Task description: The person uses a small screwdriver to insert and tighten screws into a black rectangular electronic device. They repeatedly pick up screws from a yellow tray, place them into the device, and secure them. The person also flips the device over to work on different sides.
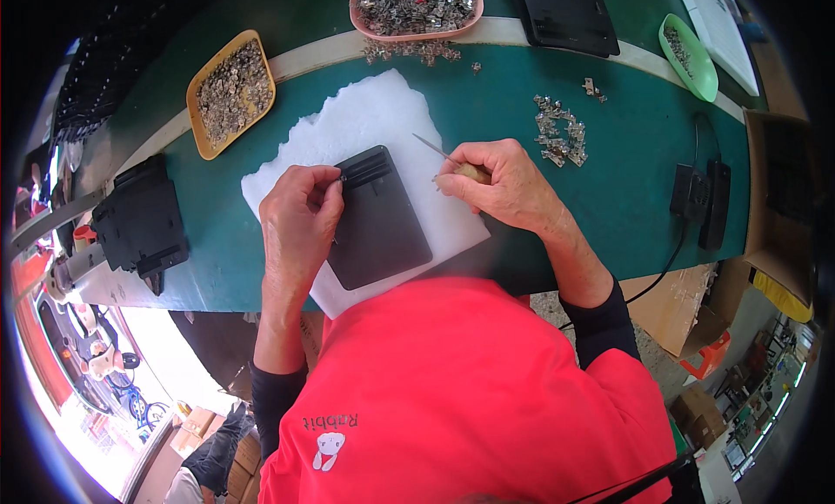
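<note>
- In the head view, the black panel (387, 230) lies flat on the white foam sheet (374, 104), in front of the person, between the two hands.
- The left hand (296, 210) has its thumb and first finger pinched close together at the panel's upper left edge. I cannot tell if a tiny part is between them.
- The right hand (504, 184) has its fingers wrapped around the wooden handle of a thin, pointed tool (474, 172). The tip points up and left, in the air over the foam, not touching the panel.
- The step in hand looks like small, careful work at that panel edge. To do it well, press the panel gently into the soft foam so it can't slide.
- Bring the tool's tip in low and slow, and aim it away from the left fingertips. A slip could poke a finger or scratch the smooth black top.
- Use little pushes, not one big shove, and look after each one.
- Little metal bits (561, 134) lie on the green table (600, 204) to the right. They look easy to knock about, so move that elbow and wrist with care.
</note>
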Tool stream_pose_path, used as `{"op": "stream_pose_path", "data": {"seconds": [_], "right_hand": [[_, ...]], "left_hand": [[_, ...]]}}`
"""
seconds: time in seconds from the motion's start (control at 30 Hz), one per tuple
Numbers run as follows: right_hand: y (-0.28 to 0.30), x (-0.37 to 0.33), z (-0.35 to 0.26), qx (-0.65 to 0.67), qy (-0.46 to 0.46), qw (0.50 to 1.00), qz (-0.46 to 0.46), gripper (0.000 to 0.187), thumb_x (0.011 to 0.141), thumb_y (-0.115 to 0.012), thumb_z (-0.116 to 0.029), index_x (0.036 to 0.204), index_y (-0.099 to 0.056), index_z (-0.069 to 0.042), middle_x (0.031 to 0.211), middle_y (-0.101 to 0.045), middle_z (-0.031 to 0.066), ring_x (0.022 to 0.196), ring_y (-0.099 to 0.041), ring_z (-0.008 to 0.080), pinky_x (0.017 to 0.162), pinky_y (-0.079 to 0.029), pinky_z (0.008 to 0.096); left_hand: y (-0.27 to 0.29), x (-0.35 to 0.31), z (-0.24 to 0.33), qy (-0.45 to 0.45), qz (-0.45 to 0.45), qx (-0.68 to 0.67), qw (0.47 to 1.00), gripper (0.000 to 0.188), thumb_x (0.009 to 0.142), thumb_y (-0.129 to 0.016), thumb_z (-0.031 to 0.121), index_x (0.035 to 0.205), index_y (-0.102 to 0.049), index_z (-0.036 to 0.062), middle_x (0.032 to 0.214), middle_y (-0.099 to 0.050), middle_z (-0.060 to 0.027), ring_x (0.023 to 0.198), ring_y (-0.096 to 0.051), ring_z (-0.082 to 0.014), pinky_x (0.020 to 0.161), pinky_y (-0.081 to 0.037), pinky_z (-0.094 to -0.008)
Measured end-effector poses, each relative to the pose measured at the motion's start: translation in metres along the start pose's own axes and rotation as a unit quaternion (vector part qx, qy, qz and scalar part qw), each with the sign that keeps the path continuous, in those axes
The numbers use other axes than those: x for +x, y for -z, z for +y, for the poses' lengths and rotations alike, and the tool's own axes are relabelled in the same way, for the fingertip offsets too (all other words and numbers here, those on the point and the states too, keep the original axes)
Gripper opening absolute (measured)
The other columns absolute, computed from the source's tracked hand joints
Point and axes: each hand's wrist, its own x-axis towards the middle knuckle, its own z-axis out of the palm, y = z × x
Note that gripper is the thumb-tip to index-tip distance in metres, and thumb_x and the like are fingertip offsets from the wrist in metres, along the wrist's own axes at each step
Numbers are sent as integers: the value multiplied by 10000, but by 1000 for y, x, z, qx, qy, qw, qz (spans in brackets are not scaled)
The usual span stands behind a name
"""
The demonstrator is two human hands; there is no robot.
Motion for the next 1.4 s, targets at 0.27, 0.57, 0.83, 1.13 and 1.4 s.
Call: {"op": "stream_pose_path", "data": {"seconds": [0.27,0.57,0.83,1.13,1.4], "right_hand": [[1,-1,-4,-16,-39,999,-5,202,797,-667,-193,854,-691,-1,650,-605,89,591,-581,163,587,-482,291],[3,-1,-5,110,-47,993,7,179,814,-714,-115,926,-698,24,619,-614,19,466,-496,26,407,-347,178],[-10,-4,-14,190,-105,976,21,121,823,-715,-115,868,-690,-5,602,-634,45,401,-434,15,362,-249,178],[-26,11,-25,167,-113,979,42,149,858,-691,-145,859,-675,3,678,-654,56,466,-554,45,361,-305,173],[-40,31,-35,37,-128,990,52,153,865,-647,-139,851,-659,13,713,-667,61,530,-625,83,382,-369,185]], "left_hand": [[0,10,14,38,-42,90,994,98,827,-651,54,903,-671,-4,684,-654,-40,626,-607,-70,610,-492,-235],[-2,11,8,-9,-23,87,996,58,811,-652,22,862,-637,0,683,-617,-35,592,-567,-79,576,-471,-247],[-11,-11,-20,-200,79,147,965,191,780,-716,44,964,-670,23,1078,-598,-115,880,-594,-274,719,-496,-350],[-17,-30,-34,-279,80,216,932,426,792,-731,80,1203,-633,21,1293,-578,-118,1130,-555,-305,947,-440,-417],[-19,-28,-42,-278,112,144,943,399,759,-751,80,1145,-654,44,1261,-601,-97,1095,-566,-297,921,-444,-394]]}}
